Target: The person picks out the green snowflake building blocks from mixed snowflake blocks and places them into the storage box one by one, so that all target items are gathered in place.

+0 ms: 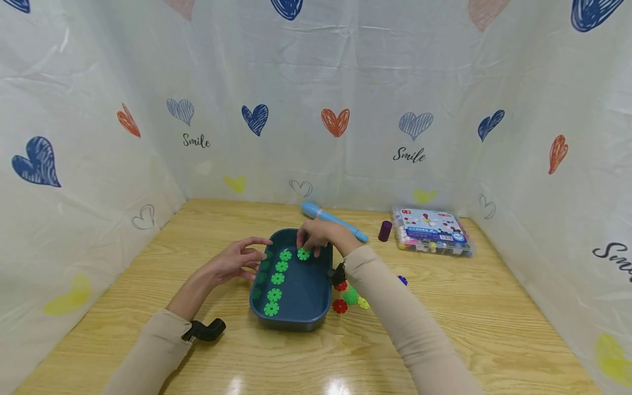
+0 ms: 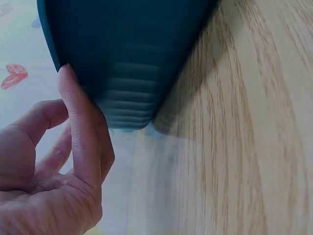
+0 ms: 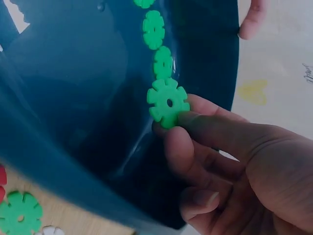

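Note:
A dark blue basin (image 1: 302, 296) stands on the table. Inside it, several green notched plastic discs (image 1: 277, 278) lie in a row along the left side. My right hand (image 1: 316, 235) reaches into the far end and pinches another green notched disc (image 3: 167, 103) between thumb and fingers; in the right wrist view it overlaps the end of the row. My left hand (image 1: 236, 260) is at the basin's left side with loosely spread fingers. In the left wrist view, a fingertip (image 2: 67, 73) touches the basin wall close to the rim.
Red (image 1: 339, 306), green and yellow notched discs lie right of the basin, partly under my right forearm, with a blue one (image 1: 402, 280) farther right. Behind are a light blue microphone-shaped stick (image 1: 340, 220), a dark purple cylinder (image 1: 385, 231) and a clear box of coloured pieces (image 1: 432, 232).

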Demonstrator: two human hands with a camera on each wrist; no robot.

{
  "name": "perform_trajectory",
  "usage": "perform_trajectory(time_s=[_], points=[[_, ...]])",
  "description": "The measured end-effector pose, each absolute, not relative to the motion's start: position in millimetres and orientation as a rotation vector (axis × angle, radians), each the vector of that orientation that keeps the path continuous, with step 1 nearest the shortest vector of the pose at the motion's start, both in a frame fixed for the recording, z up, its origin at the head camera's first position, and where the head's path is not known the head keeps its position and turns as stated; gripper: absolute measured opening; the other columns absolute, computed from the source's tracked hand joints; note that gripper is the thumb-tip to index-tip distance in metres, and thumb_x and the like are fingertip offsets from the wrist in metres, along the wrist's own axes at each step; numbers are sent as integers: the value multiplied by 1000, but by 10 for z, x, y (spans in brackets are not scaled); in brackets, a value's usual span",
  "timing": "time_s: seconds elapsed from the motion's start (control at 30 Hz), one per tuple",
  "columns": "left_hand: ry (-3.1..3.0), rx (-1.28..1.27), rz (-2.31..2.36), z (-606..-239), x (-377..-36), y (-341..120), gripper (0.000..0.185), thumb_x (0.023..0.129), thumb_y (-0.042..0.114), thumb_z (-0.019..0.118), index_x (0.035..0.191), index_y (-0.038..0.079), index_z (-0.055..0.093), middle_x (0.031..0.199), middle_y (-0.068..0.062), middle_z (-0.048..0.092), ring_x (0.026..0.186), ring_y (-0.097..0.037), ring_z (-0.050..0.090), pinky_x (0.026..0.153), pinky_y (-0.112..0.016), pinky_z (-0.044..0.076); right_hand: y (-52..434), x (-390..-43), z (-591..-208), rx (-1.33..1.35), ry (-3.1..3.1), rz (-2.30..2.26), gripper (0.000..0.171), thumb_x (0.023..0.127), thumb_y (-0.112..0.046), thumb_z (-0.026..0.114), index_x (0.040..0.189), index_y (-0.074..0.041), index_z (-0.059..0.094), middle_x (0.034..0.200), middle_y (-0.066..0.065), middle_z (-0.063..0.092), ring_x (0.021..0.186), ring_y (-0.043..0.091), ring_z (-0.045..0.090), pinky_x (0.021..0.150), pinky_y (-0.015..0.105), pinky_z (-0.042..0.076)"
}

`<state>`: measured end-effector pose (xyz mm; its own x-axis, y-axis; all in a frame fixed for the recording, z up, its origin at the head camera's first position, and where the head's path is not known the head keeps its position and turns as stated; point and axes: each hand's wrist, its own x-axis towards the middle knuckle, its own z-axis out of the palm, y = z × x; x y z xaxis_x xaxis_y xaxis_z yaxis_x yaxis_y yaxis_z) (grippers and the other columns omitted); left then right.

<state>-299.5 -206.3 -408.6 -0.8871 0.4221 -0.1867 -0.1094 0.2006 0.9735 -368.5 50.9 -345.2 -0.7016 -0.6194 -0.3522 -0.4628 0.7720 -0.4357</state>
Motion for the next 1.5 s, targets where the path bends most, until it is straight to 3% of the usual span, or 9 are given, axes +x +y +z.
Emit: perform_trajectory(time_s=[0.23,0.43,0.67,0.83,1.07,1.2,1.4,1.5], points=[[2068,303,1730,-4091,-2994,-2074,54,98,24,62,146,14,41,107,-6,63,80,-15,64,66,-32,61,424,-3624,-3483,-807,2546,-343,13,96,-7,62,103,-11,72,102,7,65,63,20,69,65,32,56],[2066,297,1735,-4088,-2992,-2070,53,98,23,61,146,15,41,108,-7,63,79,-14,64,65,-31,61,365,-3594,-3498,-766,2600,-263,14,96,-5,60,102,-11,72,105,9,64,61,18,69,76,39,60],[2067,294,1736,-4084,-2985,-2073,53,98,23,61,146,15,41,109,-8,62,78,-14,64,65,-30,61,334,-3570,-3500,-748,2620,-239,17,95,-1,58,101,-10,72,99,10,63,71,26,72,71,35,59],[2063,302,1735,-4086,-2982,-2080,54,98,23,61,147,14,40,110,-8,62,79,-14,64,65,-31,61,305,-3565,-3519,-735,2652,-179,20,96,0,55,101,-10,72,104,10,63,69,23,72,67,31,59],[2062,304,1739,-4090,-2990,-2075,54,98,23,61,146,14,41,107,-9,63,78,-14,64,65,-31,61,266,-3554,-3419,-713,2700,-75,21,99,-5,54,109,-12,72,117,8,65,64,18,72,79,27,56],[2064,302,1739,-4093,-2993,-2062,53,98,23,61,146,14,41,107,-9,64,79,-14,64,66,-31,61,347,-3543,-3286,-768,2702,-137,20,99,-6,54,109,-11,71,118,11,65,61,18,71,74,25,57],[2063,294,1741,-4089,-2989,-2053,53,98,22,62,146,14,41,106,-7,64,78,-15,64,66,-31,61,665,-3526,-3100,-932,2669,-240,19,100,-12,56,112,-6,69,96,14,70,58,19,71,55,23,52],[2063,296,1740,-4094,-2985,-2068,54,97,23,62,146,14,41,104,-5,64,78,-15,63,66,-31,61,873,-3488,-3051,-1002,2649,-319,19,100,-14,56,111,-3,68,95,15,72,57,20,70,58,23,54]])
